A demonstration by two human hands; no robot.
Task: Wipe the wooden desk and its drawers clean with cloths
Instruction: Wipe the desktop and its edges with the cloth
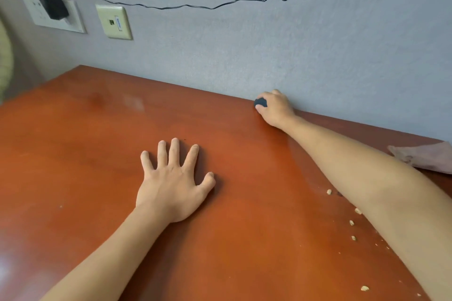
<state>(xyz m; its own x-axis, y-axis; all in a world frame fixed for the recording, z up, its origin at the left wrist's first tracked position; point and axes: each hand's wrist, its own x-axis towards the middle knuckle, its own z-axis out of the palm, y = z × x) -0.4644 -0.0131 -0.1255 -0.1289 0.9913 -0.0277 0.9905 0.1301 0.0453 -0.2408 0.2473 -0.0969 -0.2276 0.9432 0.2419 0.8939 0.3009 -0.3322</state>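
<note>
— On the desk top, what were the two hands doing?

— The left hand [171,186] lay flat, palm down, fingers straight and spread on the reddish wooden desk [85,154], gripping nothing. The right hand [275,109] reached far back to where the desk met the grey wall [269,51], its fingers curled round a small dark object [260,102]. Only a rounded dark bit showed past the knuckles, so whether it was a bunched cloth or something else could not be told.

— Where was a cloth, then?

— A crumpled pinkish-grey cloth [425,156] lay at the right edge of the desk, just beyond the right forearm, apart from both hands.

— And the surface itself?

— Pale crumbs [351,222] were scattered beside the right forearm, trailing toward the near edge. A dull smudge showed nearer the back left corner. No drawers were in view.

— What was further out?

— On the wall, at upper left, a white socket plate [71,19] carried a black adapter [52,5], and its thin black cable [210,7] ran sagging across the wall to the upper right. Beside the socket sat a cream wall plate [115,22] with a small port.
</note>
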